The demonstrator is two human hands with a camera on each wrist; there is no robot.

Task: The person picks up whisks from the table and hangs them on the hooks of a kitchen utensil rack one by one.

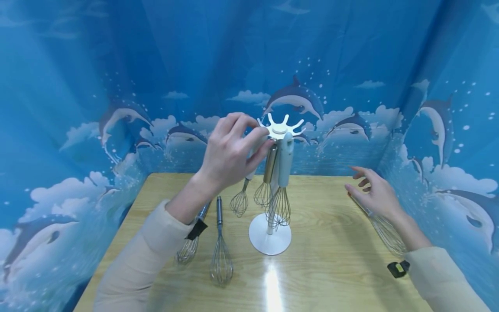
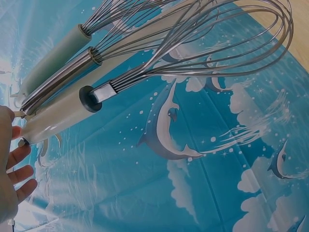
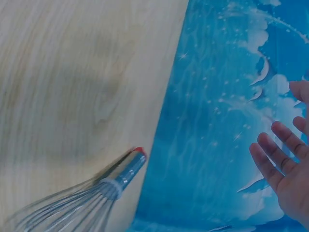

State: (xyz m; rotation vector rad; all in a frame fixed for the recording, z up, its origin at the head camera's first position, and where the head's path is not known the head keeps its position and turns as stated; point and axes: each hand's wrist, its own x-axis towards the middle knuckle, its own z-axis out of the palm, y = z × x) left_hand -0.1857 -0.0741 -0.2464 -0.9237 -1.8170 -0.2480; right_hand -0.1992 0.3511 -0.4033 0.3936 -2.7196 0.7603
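My left hand [image 1: 230,149] is at the top of a white rack [image 1: 280,128] with radiating arms. Its thumb and forefinger pinch the upper end of a metal-handled whisk [image 1: 269,167], while the other fingers are spread in the left wrist view. Beside it hangs a mint-handled whisk [image 1: 286,162]. A cream-handled whisk [image 2: 63,113] is on the other side, its upper part covered by the hand in the head view. At right, my right hand [image 1: 376,193] hovers with loosely bent fingers over a lying whisk [image 1: 386,232]; the right wrist view shows them apart.
Two metal-handled whisks lie left of the rack's round white base [image 1: 259,242]: one whisk [image 1: 220,247] in plain sight, the other whisk [image 1: 189,249] partly behind my left wrist. A dolphin-print curtain [image 1: 187,65] surrounds the wooden table [image 1: 319,268].
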